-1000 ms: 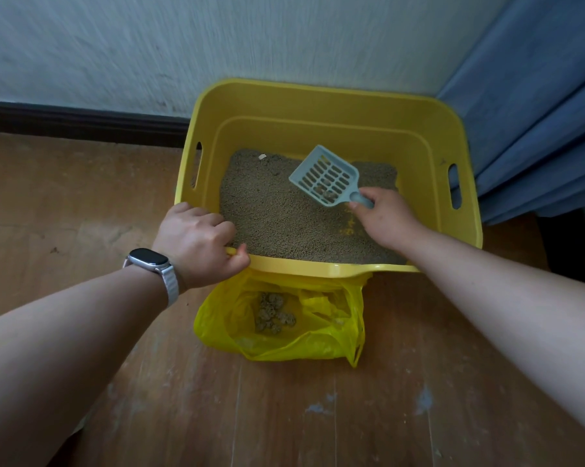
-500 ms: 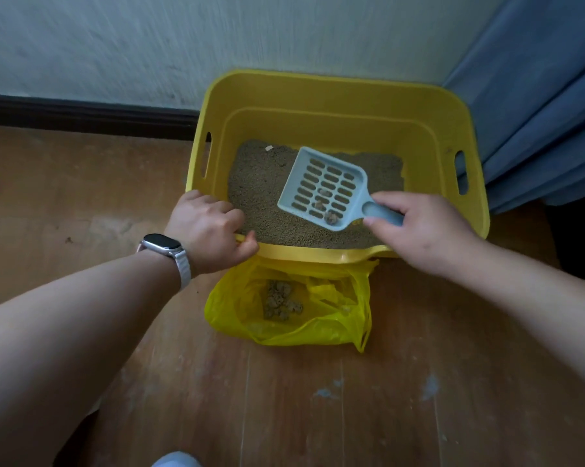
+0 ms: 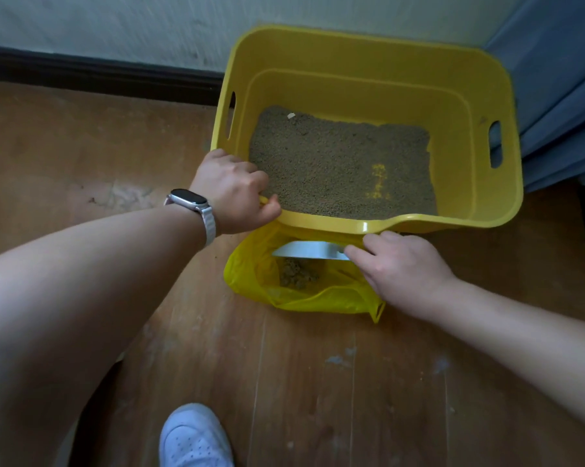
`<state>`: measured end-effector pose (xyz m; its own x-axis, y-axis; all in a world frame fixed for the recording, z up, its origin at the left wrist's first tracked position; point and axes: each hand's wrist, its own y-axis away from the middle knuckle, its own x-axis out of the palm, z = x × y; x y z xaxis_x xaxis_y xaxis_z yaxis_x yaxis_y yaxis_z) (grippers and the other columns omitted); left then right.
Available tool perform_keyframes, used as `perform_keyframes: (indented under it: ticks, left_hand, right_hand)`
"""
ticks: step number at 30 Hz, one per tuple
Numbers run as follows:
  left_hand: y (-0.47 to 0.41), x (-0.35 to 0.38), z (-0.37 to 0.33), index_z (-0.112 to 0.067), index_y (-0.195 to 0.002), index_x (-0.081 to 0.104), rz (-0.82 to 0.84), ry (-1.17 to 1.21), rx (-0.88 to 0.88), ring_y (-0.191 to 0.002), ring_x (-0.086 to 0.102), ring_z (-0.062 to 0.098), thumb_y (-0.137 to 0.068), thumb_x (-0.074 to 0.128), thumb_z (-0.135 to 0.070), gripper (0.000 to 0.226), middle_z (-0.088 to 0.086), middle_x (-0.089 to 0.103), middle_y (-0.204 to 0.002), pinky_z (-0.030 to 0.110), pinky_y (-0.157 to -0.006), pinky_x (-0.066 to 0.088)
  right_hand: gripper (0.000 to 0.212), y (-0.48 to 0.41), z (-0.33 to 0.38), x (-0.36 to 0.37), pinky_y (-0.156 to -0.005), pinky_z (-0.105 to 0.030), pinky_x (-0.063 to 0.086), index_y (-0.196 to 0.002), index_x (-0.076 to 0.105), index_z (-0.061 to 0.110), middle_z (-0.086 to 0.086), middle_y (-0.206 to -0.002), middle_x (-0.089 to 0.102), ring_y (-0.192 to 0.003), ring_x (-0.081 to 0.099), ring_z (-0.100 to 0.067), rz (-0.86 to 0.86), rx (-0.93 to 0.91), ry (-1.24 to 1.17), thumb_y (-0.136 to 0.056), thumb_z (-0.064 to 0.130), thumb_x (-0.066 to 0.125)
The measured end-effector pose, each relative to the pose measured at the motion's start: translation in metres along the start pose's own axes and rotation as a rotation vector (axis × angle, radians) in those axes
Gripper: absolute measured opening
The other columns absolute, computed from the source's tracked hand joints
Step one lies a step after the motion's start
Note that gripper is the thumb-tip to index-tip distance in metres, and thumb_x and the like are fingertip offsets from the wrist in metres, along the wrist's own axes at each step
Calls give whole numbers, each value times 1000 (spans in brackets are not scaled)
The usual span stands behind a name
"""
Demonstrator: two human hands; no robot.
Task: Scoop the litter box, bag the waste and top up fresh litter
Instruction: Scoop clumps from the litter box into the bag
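A yellow litter box [image 3: 459, 79] stands on the wooden floor against the wall, holding brown litter [image 3: 331, 163]. My left hand [image 3: 233, 192], with a watch on the wrist, grips the box's near-left rim. In front of the box lies an open yellow plastic bag [image 3: 250, 274] with waste clumps [image 3: 296, 274] inside. My right hand [image 3: 402, 267] holds the handle of the pale blue scoop [image 3: 307, 249], which is turned on its edge over the bag's mouth, just below the box's rim.
A blue curtain [image 3: 560, 96] hangs to the right of the box. A dark baseboard [image 3: 99, 74] runs along the wall at left. My white shoe [image 3: 195, 436] shows at the bottom edge. Bare wooden floor lies left of and in front of the bag.
My right hand lifted the scoop out of the box, brought it over the near rim and tipped it on edge above the bag. The left hand kept its grip on the rim.
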<state>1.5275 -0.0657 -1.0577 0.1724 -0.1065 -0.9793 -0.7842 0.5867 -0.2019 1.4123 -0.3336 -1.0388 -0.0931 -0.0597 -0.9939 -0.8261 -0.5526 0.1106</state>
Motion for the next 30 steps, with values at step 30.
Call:
perform_keyframes:
  ticks: [30]
  left_hand:
    - [-2,1,0,-11,-56,61,-23,47,-34,-49,37,20,-84,41,-47,50,3,50,-49,31,-61,29]
  right_hand:
    - [22,-59,-35,-63,-57,-35,41,-82,60,20,2,-71,60,-73,57,-27,24,700,-473,-86,42,54]
